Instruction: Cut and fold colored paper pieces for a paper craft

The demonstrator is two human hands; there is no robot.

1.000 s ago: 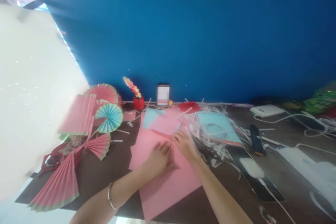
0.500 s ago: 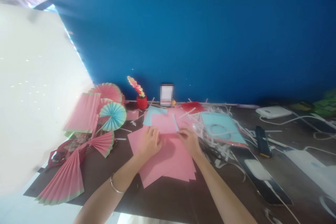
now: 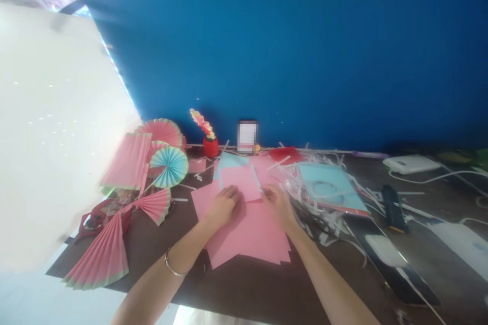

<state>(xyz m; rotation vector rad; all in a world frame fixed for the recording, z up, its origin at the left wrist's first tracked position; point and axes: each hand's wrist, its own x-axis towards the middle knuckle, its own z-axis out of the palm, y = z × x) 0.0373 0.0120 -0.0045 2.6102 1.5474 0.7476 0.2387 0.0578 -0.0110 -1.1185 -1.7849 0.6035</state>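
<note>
A small pink paper sheet (image 3: 240, 182) with pale strips along its left and right edges lies over larger pink sheets (image 3: 247, 238). My left hand (image 3: 225, 205) rests on its lower left part, fingers laid over the paper and slightly bent. At the lower right corner, my right hand (image 3: 277, 205) has its thumb and fingertips pinched together on the lower end of the pale strip (image 3: 256, 177) at the right edge. The fingertips are blurred, so the exact grip is hard to see. A light blue sheet (image 3: 233, 160) shows behind the small pink one.
Pleated pink paper fans (image 3: 101, 254) and a blue fan (image 3: 170, 166) stand at the left. A red pot (image 3: 210, 147) is at the back. Right of my hands lie loose white strips (image 3: 328, 221), a blue paper pack (image 3: 328, 180), a phone (image 3: 412, 279) and cables.
My left hand has flattened and slid slightly down on the small pink sheet. The right hand stays at the sheet's lower right corner. The whole view has shifted a little.
</note>
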